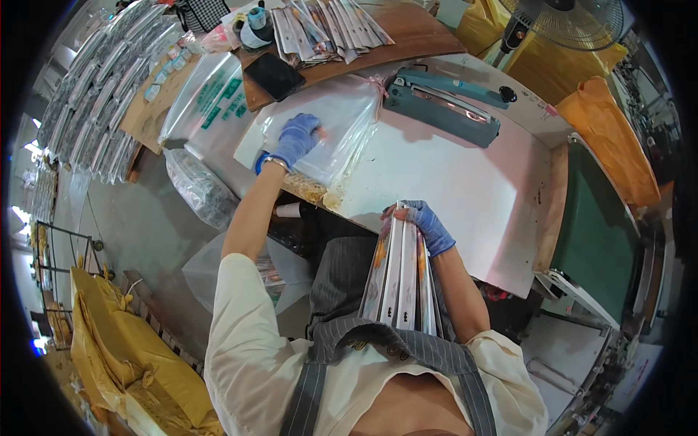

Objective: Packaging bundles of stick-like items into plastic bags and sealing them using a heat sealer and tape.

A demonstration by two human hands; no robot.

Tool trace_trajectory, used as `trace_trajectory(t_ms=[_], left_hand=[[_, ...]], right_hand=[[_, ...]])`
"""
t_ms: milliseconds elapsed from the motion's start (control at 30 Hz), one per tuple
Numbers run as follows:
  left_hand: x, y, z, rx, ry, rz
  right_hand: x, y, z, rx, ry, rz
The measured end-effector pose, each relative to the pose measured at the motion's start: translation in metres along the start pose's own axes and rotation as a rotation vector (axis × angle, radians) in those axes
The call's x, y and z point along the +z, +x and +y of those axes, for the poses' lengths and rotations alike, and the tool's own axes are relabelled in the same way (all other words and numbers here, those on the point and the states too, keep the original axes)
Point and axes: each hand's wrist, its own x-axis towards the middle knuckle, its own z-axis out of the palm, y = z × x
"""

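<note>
My left hand [297, 142], in a blue glove with bare fingertips, rests on a pile of clear plastic bags [347, 120] on the white table. Its fingers are bunched together at the top bag, and the thumb is hardly visible. Against my lap, my right hand [425, 224], gloved the same way, is closed round the far end of a bundle of slim printed packets [396, 280]. They stand on edge side by side, white edges up. Beyond the bags lies a grey-green heat sealer [443, 109], its arm raised.
On the brown raised board [407, 36] are more printed packets [331, 29], a dark phone [274, 76] and a tape roll [257, 18]. Bags with green print [218, 105] lie at the left. A fan [567, 22] stands far right, a green panel [596, 225] nearer. Yellow sacks [138, 356] lie lower left.
</note>
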Motion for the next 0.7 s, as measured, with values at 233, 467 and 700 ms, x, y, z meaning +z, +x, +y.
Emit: trace_trajectory(t_ms=[233, 467, 700], left_hand=[[0.026, -0.037, 0.126, 0.078, -0.505, -0.109], [0.014, -0.070, 0.149, -0.201, -0.376, -0.060], [0.028, -0.115, 0.156, 0.155, -0.322, 0.291]], right_hand=[[-0.016, -0.002, 0.015, -0.038, -0.047, 0.051], [-0.005, 0.010, 0.003, -0.019, -0.036, 0.012], [-0.010, 0.005, 0.009, -0.025, -0.073, 0.099]])
